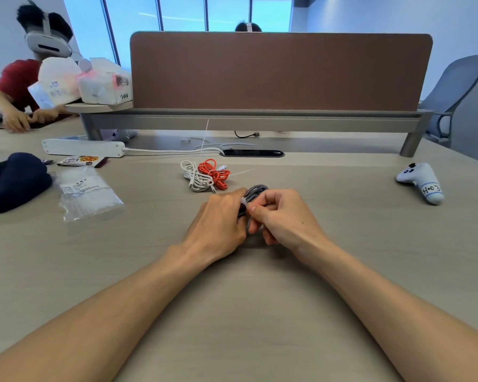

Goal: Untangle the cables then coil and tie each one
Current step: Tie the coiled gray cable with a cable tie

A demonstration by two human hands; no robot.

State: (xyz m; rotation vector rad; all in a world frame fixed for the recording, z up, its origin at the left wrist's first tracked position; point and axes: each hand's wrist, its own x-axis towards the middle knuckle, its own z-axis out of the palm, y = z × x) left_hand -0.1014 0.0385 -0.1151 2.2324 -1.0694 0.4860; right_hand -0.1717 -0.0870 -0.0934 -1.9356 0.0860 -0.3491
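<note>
The grey braided cable (255,192) is gathered into a coil and held just above the desk (260,299), between both hands. The left hand (221,219) wraps its fingers round the near part of the coil, so only the far loops show past the knuckles. The right hand (282,216) meets it from the other side, thumb and forefinger pinched on a small white tie (244,202) at the bundle; the other fingers are curled under.

Just beyond the grip and a little to its left lie a white cable (195,176) and an orange cable (214,172), each bunched up and touching one another. Well to the left of the hands is a clear bag of zip ties (90,197); its label is too blurred to read. Past the bag lie a snack packet (80,161) with unreadable print and a white power strip (83,148). A dark blue cloth (11,181) sits further left.

Far to the right of the grip rests a white controller (422,181) with "H·03" handwritten on it. Behind everything stands a brown desk divider (280,71), with tissue packs (105,84) on a shelf at its left end; their writing cannot be made out. Another person in a headset (20,78) sits at the far left, and a grey office chair (458,86) stands at the far right.
</note>
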